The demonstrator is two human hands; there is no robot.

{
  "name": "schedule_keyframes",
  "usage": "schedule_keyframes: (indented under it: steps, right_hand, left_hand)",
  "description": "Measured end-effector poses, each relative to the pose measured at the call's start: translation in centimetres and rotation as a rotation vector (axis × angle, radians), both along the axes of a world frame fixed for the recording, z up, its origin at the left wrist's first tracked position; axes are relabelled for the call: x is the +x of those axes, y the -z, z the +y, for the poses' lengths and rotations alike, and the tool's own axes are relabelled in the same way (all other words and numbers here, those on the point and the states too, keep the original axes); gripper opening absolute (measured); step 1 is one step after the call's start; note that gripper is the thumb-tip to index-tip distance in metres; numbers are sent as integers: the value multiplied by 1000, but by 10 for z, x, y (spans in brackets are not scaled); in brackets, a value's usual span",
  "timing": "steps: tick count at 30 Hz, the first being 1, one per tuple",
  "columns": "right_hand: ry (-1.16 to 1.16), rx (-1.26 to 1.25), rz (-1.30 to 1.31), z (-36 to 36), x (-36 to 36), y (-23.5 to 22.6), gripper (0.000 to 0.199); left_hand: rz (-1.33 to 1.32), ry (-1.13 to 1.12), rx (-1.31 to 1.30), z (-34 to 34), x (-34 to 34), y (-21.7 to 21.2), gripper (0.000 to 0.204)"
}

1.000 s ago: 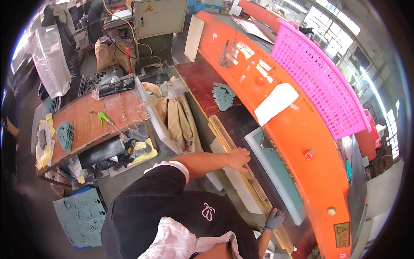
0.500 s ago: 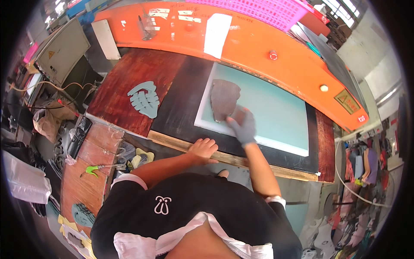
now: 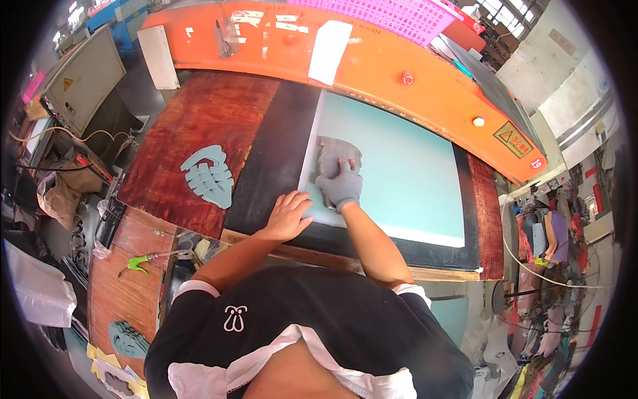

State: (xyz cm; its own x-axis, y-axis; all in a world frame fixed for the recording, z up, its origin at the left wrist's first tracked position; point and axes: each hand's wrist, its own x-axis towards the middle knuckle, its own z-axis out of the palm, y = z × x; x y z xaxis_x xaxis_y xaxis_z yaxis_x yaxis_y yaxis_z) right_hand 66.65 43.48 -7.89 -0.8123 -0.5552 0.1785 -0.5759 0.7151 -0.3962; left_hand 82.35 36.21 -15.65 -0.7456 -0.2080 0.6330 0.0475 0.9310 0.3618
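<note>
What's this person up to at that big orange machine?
Someone has a gloved right hand on a gray shape lying on a pale blue-green sheet. Their bare left hand is by the sheet's near left corner. The sheet lies on a black board before the orange machine; some blue-green pieces lie to the left.

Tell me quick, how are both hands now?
Left hand: open, at left edge of pale sheet.
Right hand: gloved, on the grey piece, grip unclear.
</note>
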Motion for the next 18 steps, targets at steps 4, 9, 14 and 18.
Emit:
schedule_keyframes:
  steps: [4, 9, 14, 18]
  right_hand:
    - [-155, -834, -620, 39, -21, 6, 66]
    - [-39, -815, -648, 89, -43, 5, 63]
    - [58, -280, 112, 102, -38, 14, 77]
    - [148, 62, 137, 102, -36, 9, 87]
  left_hand:
    - [-26, 27, 79, 4, 9, 10, 37]
    - [-59, 16, 140, 13, 19, 14, 36]
    - [-80, 27, 176, 13, 20, 13, 37]
    - [-70, 16, 174, 15, 13, 12, 38]
